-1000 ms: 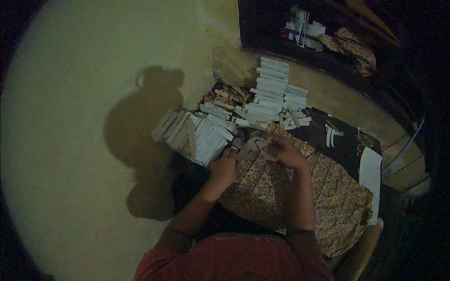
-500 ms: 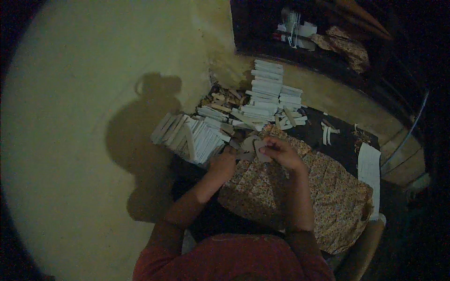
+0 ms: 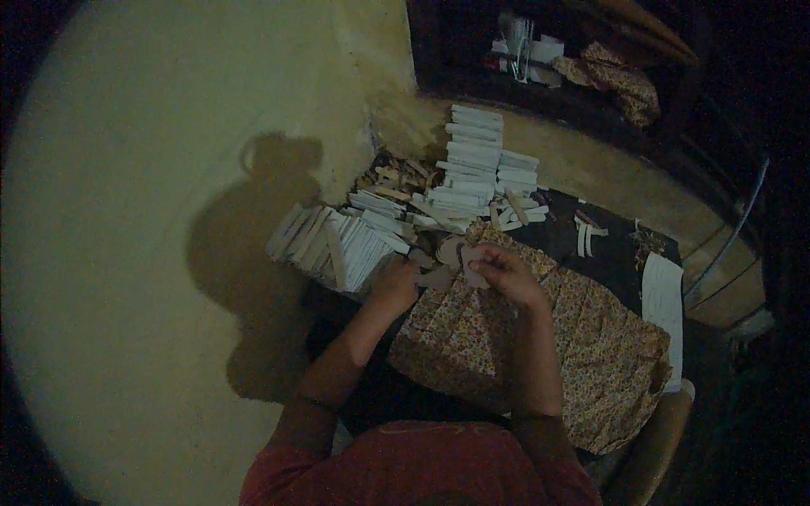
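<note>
My right hand (image 3: 509, 274) pinches a flat, pale brownish-grey cut piece (image 3: 474, 271) between thumb and fingers. To its left, my left hand (image 3: 395, 287) has its fingers curled at the edge of another flat greyish piece (image 3: 436, 277); dim light hides the fingertips, so I cannot tell how firmly it grips. Similar pale pieces (image 3: 451, 250) lie just beyond, between the hands. Under my right forearm spreads a creased cloth with a small flowery pattern (image 3: 582, 337).
Bundles of whitish strips (image 3: 359, 253) lean left of my left hand. Taller stacks of white strips (image 3: 472, 156) stand behind, beside a heap of brown scraps (image 3: 396, 175). A white sheet (image 3: 662, 291) lies on the right; a dark shelf (image 3: 464, 80) is beyond.
The pieces between my hands have shifted slightly, and more of the greyish one beside my left hand shows. My right hand keeps its pinch. The whole view has moved a little.
</note>
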### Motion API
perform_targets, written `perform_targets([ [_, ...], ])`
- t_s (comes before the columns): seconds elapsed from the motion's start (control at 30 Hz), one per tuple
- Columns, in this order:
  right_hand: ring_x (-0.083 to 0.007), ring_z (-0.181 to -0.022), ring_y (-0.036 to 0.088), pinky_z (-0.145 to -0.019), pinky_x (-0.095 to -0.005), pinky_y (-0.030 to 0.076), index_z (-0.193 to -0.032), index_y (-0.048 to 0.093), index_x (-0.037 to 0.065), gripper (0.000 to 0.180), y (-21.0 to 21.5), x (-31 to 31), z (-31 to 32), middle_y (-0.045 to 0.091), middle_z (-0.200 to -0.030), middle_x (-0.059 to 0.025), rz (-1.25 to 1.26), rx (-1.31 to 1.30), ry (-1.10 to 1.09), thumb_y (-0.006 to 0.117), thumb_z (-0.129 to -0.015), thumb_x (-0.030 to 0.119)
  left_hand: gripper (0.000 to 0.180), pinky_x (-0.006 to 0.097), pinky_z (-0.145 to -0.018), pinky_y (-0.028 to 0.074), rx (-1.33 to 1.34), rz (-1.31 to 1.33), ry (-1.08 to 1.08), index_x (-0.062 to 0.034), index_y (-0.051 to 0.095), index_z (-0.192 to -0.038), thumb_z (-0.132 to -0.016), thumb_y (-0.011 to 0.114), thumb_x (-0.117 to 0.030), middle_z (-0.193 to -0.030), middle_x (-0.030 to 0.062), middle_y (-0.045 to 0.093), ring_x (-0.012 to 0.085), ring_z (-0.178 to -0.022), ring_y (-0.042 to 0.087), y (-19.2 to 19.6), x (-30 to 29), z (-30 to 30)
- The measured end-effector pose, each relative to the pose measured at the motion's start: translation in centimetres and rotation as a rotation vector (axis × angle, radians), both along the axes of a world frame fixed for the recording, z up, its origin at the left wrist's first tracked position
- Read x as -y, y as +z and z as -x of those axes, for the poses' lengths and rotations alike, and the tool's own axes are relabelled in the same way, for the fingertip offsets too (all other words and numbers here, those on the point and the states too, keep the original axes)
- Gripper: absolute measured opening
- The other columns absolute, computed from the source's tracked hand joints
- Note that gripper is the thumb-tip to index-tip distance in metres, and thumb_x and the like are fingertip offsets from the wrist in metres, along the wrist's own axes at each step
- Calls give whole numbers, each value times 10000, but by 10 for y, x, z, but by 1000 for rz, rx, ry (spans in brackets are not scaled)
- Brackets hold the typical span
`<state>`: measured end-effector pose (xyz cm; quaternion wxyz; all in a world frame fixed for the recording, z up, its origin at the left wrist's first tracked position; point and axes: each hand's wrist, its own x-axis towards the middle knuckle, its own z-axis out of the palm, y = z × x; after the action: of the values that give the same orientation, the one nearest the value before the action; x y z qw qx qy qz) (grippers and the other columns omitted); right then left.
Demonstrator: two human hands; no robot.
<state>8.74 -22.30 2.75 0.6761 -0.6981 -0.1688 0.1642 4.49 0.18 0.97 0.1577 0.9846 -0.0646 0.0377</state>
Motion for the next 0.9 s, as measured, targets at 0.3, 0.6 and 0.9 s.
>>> perform_targets([
  [0.3,-74,-736,523,-642,-237,418,-1024,569,50,239,-18,1,-9,593,-856,10,126,53,-22,607,-825,179,275,349,-739,452,12,519,18,-28,574,-993,-746,646,-127,-910,143,603,271,-853,578,-2,-22,-1],
  [0.6,-134,-881,531,-760,-276,422,-1059,553,33,280,-33,-19,-3,588,-983,-43,108,184,91,624,-805,128,244,253,-732,412,-2,1285,179,-29,564,-1000,-808,628,-165,-886,20,565,113,-818,504,27,-18,11],
  [0.9,-121,-811,549,-697,-271,459,-1051,550,35,255,5,-52,23,599,-934,-44,151,-20,289,612,-811,94,190,251,-681,430,210,1099,264,-28,542,-983,-864,547,-175,-908,43,561,113,-769,510,51,-9,27],
])
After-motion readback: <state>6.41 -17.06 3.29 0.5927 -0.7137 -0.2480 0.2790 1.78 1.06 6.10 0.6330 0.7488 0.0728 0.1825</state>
